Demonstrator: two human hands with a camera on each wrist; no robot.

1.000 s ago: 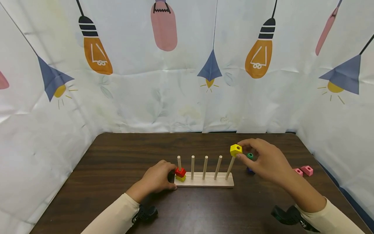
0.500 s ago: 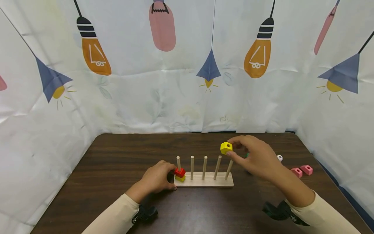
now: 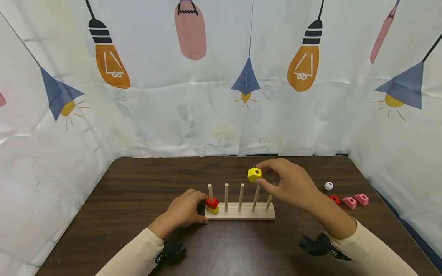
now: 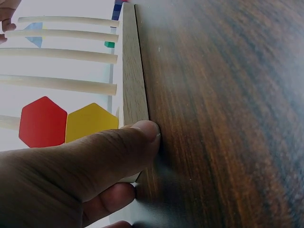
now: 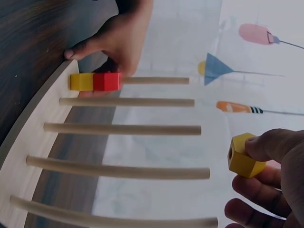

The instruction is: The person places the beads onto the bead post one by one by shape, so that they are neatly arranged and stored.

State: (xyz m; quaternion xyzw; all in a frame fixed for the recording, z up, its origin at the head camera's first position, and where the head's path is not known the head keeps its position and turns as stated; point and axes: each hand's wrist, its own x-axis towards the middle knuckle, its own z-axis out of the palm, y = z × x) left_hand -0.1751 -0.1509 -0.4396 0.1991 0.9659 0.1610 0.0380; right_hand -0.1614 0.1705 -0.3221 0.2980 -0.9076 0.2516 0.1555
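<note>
A pale wooden peg board with several upright pegs stands on the table. My left hand grips its left end, thumb against the front edge. On the leftmost peg a red hexagonal bead sits on top of a yellow hexagonal bead. My right hand pinches another yellow hexagonal bead between thumb and fingers. In the head view this bead is above the second peg from the right; the right wrist view shows it off the pegs' tips, its hole facing them. The other pegs are bare.
Right of the board lie a white round bead, a red piece and two pink blocks. A green piece and a dark blue piece show past the board's far end. Patterned white cloth hangs behind the table.
My right hand has moved left with the yellow bead, from over the rightmost peg to over the second from the right. The white bead and red piece have come into view. My left hand stays put.
</note>
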